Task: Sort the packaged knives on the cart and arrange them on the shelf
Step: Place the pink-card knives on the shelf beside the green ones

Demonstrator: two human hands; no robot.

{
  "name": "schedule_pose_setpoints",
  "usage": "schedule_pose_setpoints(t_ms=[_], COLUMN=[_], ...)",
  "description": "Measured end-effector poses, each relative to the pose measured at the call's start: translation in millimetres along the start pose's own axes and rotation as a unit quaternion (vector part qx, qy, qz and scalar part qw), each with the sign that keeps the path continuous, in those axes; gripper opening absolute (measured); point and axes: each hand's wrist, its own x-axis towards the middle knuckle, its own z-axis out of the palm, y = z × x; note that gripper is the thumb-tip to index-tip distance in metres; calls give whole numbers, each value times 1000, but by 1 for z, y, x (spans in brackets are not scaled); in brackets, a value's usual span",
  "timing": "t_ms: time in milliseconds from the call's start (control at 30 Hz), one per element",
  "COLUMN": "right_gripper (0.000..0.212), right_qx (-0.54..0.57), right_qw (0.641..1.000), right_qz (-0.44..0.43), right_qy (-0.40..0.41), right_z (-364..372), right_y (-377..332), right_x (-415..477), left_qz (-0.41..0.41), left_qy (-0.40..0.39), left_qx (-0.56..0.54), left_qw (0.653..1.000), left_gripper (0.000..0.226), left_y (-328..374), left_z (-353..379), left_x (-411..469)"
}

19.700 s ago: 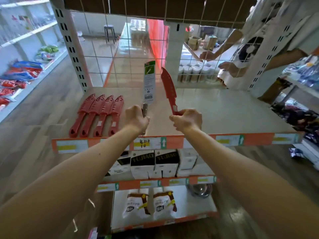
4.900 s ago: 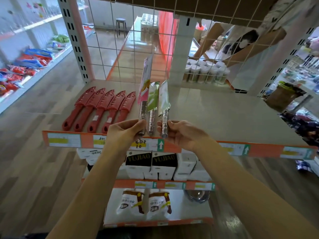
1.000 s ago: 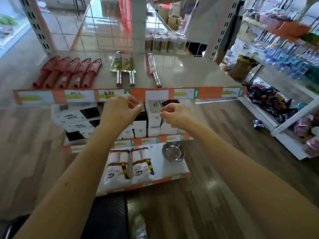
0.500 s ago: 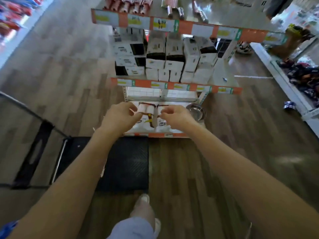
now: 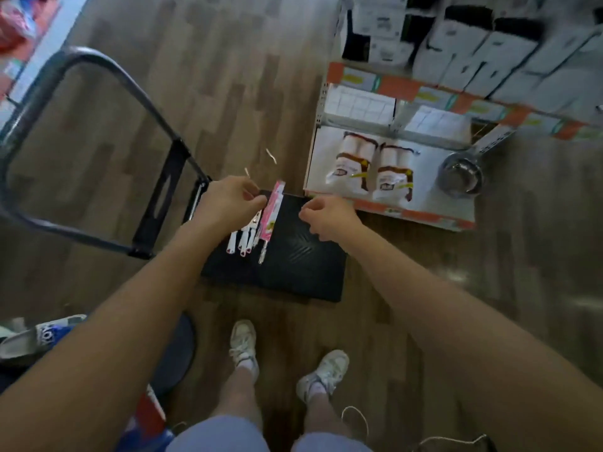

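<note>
I look down at the black cart platform (image 5: pixel 303 256). A pink packaged knife (image 5: pixel 272 213) with a metal handle sits at its left part, top end reaching past the far edge. My left hand (image 5: pixel 228 203) has its curled fingertips pinching the pack's left edge. Under that hand lie several white-handled knives (image 5: pixel 241 246). My right hand (image 5: pixel 326 215) hovers over the platform to the right of the pack, fingers loosely curled, holding nothing. The top shelf with the sorted knives is out of view.
The cart's grey handle bar (image 5: pixel 98 70) rises at the left. The bottom shelf (image 5: pixel 424 216) to the right holds two white bags (image 5: pixel 375 171) and a metal bowl (image 5: pixel 461 176); white boxes (image 5: pixel 473 44) sit above. My feet (image 5: pixel 243 344) stand on the wood floor.
My view has dropped from the shelf with the laid-out knives to the cart. Both empty hands have come down to the platform, and the left one has reached the pink pack.
</note>
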Motion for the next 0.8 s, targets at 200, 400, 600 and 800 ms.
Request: schedule_pose_setpoints(t_ms=[200, 400, 600, 800], right_gripper=[26, 24, 25, 27], right_qx=[-43, -64, -80, -69], right_qw=[997, 992, 988, 991], right_qz=[56, 111, 124, 106], right_qy=[-11, -20, -42, -33], right_z=[68, 136, 215, 307], right_y=[-8, 45, 122, 197], right_x=[77, 174, 279, 364], left_qz=[-5, -41, -85, -87], left_qy=[-25, -49, -78, -89], left_qx=[-31, -47, -88, -42], left_qw=[999, 997, 989, 991], left_gripper=[31, 28, 24, 28], left_y=[-75, -158, -229, -297], left_z=[14, 89, 210, 333], left_x=[68, 143, 219, 272])
